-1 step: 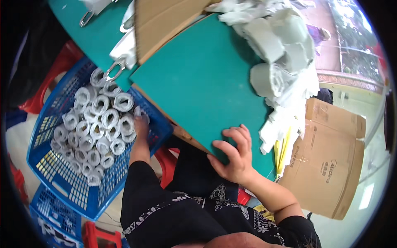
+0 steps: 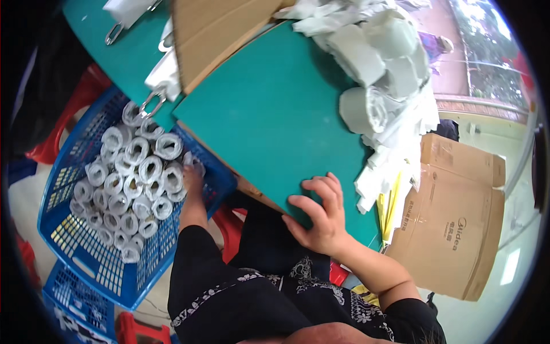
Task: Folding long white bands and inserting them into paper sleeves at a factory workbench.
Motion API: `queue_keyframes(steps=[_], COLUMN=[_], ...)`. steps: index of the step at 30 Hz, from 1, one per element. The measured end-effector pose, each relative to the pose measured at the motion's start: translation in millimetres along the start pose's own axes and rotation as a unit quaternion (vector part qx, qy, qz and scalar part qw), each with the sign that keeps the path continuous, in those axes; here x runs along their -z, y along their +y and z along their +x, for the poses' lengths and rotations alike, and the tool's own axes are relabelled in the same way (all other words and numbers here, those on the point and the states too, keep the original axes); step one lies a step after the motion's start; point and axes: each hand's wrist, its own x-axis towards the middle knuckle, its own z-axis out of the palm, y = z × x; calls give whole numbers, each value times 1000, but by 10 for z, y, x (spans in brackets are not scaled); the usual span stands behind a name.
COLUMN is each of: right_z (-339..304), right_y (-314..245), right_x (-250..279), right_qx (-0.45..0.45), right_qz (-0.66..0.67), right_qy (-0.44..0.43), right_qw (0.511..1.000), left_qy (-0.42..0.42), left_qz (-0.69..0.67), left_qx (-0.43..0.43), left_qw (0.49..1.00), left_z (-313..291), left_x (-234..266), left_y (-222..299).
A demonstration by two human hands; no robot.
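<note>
On the left, a blue plastic basket (image 2: 86, 266) holds several white rolls (image 2: 150, 170), most showing their hollow round ends. My left hand (image 2: 193, 182) reaches into the basket's right side. Its fingers are closed round a white roll (image 2: 195, 163) at the edge of the pile, though the fingertips are partly hidden. My right hand (image 2: 322, 217) rests at the near edge of the green table (image 2: 258, 114), its fingers bent and apart, with nothing in them.
White strips and loose coils (image 2: 366, 109) heap along the table's right side, by yellow strips (image 2: 389, 200). A cardboard piece (image 2: 223, 34) stands on the far side. White strips with metal rings (image 2: 153, 102) overhang the basket. A cardboard box (image 2: 452, 223) stands right; a red stool (image 2: 140, 328) sits lower left.
The whole view has shifted slightly. My left hand has moved a little lower beside the rolls; my right hand stays at the table edge.
</note>
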Motion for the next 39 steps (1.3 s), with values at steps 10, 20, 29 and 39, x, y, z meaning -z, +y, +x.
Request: queue_keyframes(steps=[10,20,29,39], right_z=[-24,-11,-21,-7], right_y=[2,-12,4,18], right_x=[27,39,20,39], right_qx=[-10,-11,-12,-7], right_qz=[26,50,50,65], right_qy=[-1,16,6,9], right_qw=[1000,999,999,998], left_qy=[25,-16,-39,-57], left_qz=[109,117,121,135], left_qx=[-265,-386,-449,-527], left_qw=[958,915,884,837], left_z=[870,578,364,-19], left_x=[-676,-551,-517,-238], left_y=[-703,-589,-789,-653])
